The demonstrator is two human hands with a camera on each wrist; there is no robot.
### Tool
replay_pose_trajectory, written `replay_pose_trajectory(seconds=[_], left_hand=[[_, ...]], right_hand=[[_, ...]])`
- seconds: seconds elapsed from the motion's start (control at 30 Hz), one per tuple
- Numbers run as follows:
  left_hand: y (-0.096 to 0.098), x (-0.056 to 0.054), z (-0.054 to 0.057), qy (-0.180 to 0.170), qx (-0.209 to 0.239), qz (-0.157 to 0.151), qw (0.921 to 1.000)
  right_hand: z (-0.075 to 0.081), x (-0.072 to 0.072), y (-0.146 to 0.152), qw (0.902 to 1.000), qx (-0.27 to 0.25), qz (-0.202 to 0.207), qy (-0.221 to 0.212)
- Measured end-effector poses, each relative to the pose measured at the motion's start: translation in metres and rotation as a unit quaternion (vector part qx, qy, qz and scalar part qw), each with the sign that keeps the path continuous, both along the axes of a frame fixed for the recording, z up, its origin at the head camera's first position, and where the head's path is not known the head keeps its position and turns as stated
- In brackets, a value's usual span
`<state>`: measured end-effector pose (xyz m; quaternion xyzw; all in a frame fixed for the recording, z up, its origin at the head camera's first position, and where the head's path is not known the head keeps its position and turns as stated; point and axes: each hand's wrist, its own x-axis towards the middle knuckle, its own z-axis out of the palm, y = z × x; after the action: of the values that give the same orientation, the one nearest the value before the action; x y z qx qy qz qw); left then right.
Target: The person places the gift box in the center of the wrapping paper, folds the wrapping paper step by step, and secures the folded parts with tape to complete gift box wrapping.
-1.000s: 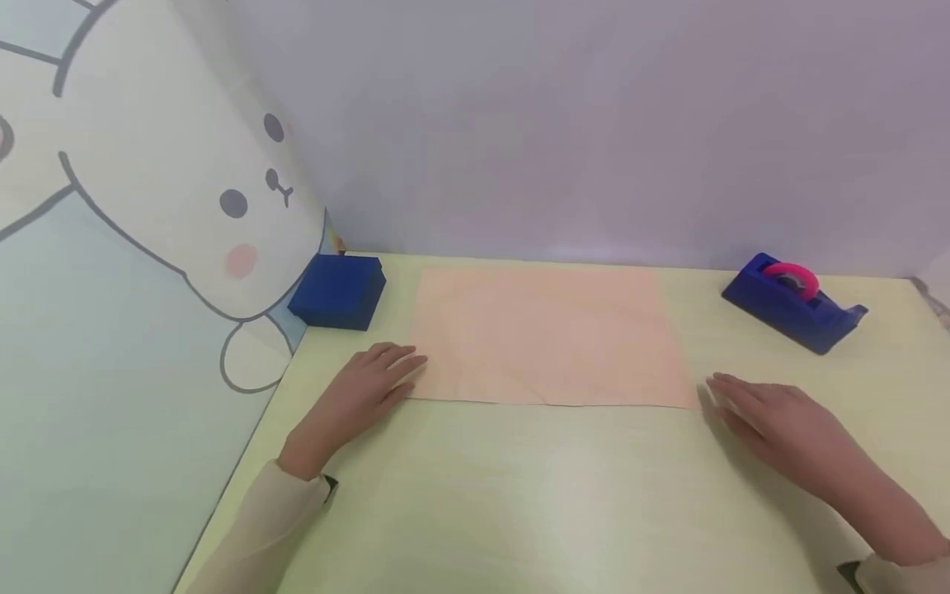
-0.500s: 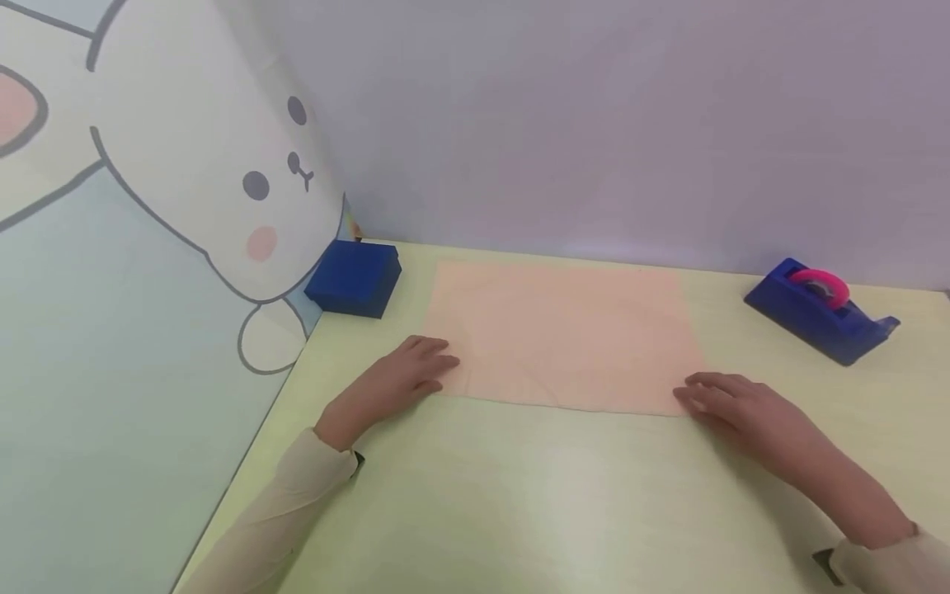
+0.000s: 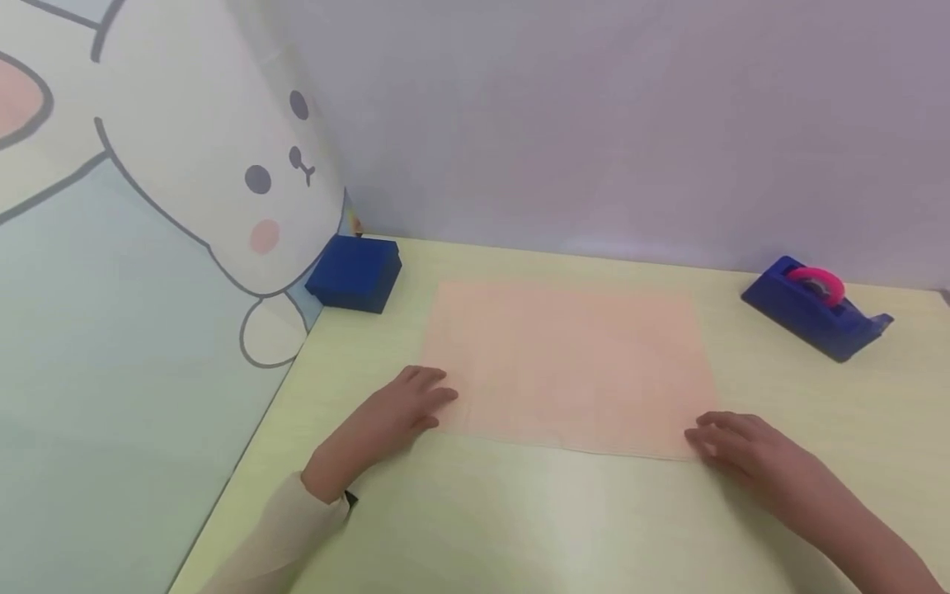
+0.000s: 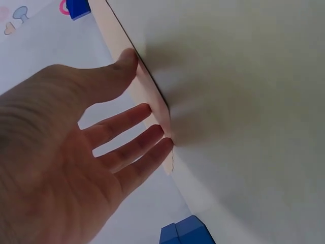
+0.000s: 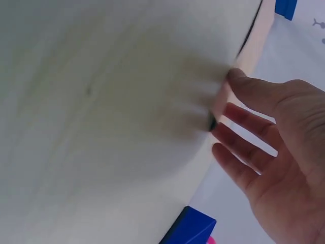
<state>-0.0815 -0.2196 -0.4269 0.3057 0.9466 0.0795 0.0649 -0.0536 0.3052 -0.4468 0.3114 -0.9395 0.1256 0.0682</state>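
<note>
A peach rectangular sheet of paper (image 3: 571,371) lies flat on the pale table. At its near left corner is my left hand (image 3: 389,412), fingers spread and fingertips on the paper. My right hand (image 3: 764,462) touches the near right corner with its fingertips. In the left wrist view, the thumb of the left hand (image 4: 76,147) meets the sheet's near edge while the other fingertips reach its side. The right wrist view has the right hand (image 5: 289,147) likewise, with extended fingers and the thumb at the edge.
A dark blue box (image 3: 352,272) stands at the back left table corner. At the back right is a blue tape dispenser (image 3: 809,318) with a pink core. A lilac wall (image 3: 579,124) rises behind the table, and a wall with a cartoon animal (image 3: 193,165) borders its left.
Both hands first came in to the sheet's near corners, the right one from beside it. Since then sheet and hands have slid toward the person, away from the back wall.
</note>
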Motion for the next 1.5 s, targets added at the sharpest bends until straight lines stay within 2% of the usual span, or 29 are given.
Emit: replay_pose_trajectory(seconds=[0.1, 0.17, 0.3, 0.37, 0.47, 0.57, 0.67, 0.73, 0.8, 0.87, 0.9, 0.97, 1.03, 1.13, 1.2, 1.27, 1.37, 1.5], left_hand=[[0.001, 0.012, 0.004, 0.0, 0.0, -0.001, 1.0], [0.003, 0.017, 0.007, 0.006, 0.001, -0.003, 1.0], [0.01, 0.015, 0.011, 0.012, 0.004, -0.009, 0.9999], [0.013, 0.012, 0.011, 0.002, 0.007, -0.015, 0.9999], [0.016, 0.009, 0.01, -0.011, 0.007, -0.028, 0.9995], [0.014, 0.013, 0.011, -0.012, 0.004, -0.032, 0.9994], [0.009, 0.015, 0.015, -0.027, 0.007, -0.036, 0.999], [0.003, 0.011, 0.018, -0.033, 0.013, -0.031, 0.9989], [-0.008, 0.002, 0.022, -0.019, 0.025, -0.004, 0.9995], [-0.025, -0.012, 0.025, 0.03, 0.043, 0.04, 0.9978], [-0.035, -0.019, 0.027, 0.061, 0.058, 0.069, 0.994], [-0.054, -0.033, 0.029, 0.121, 0.085, 0.128, 0.9807], [-0.07, -0.048, 0.03, 0.175, 0.102, 0.173, 0.9639], [-0.087, -0.07, 0.028, 0.212, 0.117, 0.233, 0.9417], [-0.095, -0.083, 0.026, 0.217, 0.116, 0.267, 0.9318], [-0.101, -0.093, 0.024, 0.202, 0.117, 0.295, 0.9265], [-0.107, -0.102, 0.02, 0.165, 0.11, 0.324, 0.9252], [-0.111, -0.106, 0.017, 0.119, 0.119, 0.345, 0.9235]], right_hand=[[0.004, 0.008, -0.003, 0.9997, 0.015, 0.009, 0.014], [0.006, 0.009, -0.007, 0.9995, 0.011, 0.018, 0.025], [0.007, 0.004, -0.02, 0.9993, 0.006, 0.02, 0.031], [0.007, 0.001, -0.026, 0.9998, 0.009, 0.015, 0.011], [0.007, 0.002, -0.031, 0.9987, 0.019, -0.007, -0.047], [0.009, 0.008, -0.033, 0.9954, 0.021, -0.029, -0.089], [0.009, 0.014, -0.036, 0.9956, 0.025, -0.03, -0.085], [0.009, 0.017, -0.037, 0.9968, 0.023, -0.028, -0.072], [0.008, 0.018, -0.037, 0.9975, 0.02, -0.025, -0.063], [0.007, 0.019, -0.038, 0.9973, 0.019, -0.029, -0.064], [0.006, 0.019, -0.038, 0.9972, 0.019, -0.029, -0.066], [0.005, 0.019, -0.039, 0.9973, 0.018, -0.028, -0.066], [0.004, 0.019, -0.038, 0.9978, 0.017, -0.025, -0.059], [0.004, 0.019, -0.038, 0.9987, 0.014, -0.02, -0.044], [0.004, 0.019, -0.038, 0.999, 0.01, -0.02, -0.039], [0.003, 0.019, -0.039, 0.9989, 0.007, -0.02, -0.041], [0.003, 0.021, -0.041, 0.9989, 0.001, -0.02, -0.042], [0.002, 0.022, -0.044, 0.999, -0.001, -0.016, -0.042]])
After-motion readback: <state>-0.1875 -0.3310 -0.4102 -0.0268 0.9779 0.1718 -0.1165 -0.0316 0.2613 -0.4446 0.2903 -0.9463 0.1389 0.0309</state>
